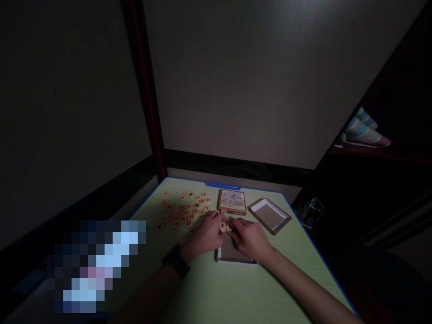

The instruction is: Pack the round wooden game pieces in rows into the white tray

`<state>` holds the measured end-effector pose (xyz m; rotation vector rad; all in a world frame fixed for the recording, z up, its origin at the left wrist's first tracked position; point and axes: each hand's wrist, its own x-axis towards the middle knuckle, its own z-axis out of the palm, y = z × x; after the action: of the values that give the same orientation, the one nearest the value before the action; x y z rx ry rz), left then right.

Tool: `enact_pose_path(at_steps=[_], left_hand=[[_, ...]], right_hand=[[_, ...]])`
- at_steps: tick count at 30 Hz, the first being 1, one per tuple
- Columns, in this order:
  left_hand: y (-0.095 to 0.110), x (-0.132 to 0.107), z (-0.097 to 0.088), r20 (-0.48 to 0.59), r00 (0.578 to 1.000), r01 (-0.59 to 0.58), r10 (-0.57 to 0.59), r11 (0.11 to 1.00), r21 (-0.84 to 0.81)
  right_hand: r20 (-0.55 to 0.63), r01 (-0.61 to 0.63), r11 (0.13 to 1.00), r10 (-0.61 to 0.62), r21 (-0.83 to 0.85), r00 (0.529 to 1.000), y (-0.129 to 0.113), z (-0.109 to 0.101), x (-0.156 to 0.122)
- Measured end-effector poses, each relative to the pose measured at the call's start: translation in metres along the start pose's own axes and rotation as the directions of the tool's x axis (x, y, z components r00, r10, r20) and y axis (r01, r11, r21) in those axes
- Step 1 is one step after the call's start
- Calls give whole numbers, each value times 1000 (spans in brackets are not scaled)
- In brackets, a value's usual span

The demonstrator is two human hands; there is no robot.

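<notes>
On a green table (236,292) both my hands meet over a folded grey board or sheet (232,256). My left hand (205,234) is closed, pinching a round wooden game piece (222,226) with a dark character on it. My right hand (249,238) has its fingers curled next to that piece, touching a second small piece (229,228). Several round pieces (184,209) with red and black marks lie scattered to the left of my hands. A dark watch (175,260) is on my left wrist.
An orange game box (231,201) lies beyond my hands, with an open empty box lid (269,215) to its right. The table has a blue edge (222,185) and stands against a pale wall with a dark red post (145,90). A shelf with folded cloth (366,130) is at right.
</notes>
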<state>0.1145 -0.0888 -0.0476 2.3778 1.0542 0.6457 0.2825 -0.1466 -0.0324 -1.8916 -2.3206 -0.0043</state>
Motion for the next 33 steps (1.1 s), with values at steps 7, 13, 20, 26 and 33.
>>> enact_pose_path(at_steps=[7,13,20,26,33], left_hand=[[5,-3,-8,5,999,44,-44,998,-40],[4,0,-18,-63,997,45,-44,999,14],[-45,-15,-98,-258,943,285,-212,913,291],[-84,-53,-114,-168,872,474,-459,708,524],[-92,-63,-104,-122,865,480,-488,729,489]], right_hand=[[-24,24,1000,-24,11,999,3,2,-1],[-55,26,1000,-26,2,998,5,1,-2],[-93,42,998,-38,45,995,9,-5,-7],[-165,32,997,-20,71,986,11,-3,-6],[-208,24,995,-2,101,978,15,1,-5]])
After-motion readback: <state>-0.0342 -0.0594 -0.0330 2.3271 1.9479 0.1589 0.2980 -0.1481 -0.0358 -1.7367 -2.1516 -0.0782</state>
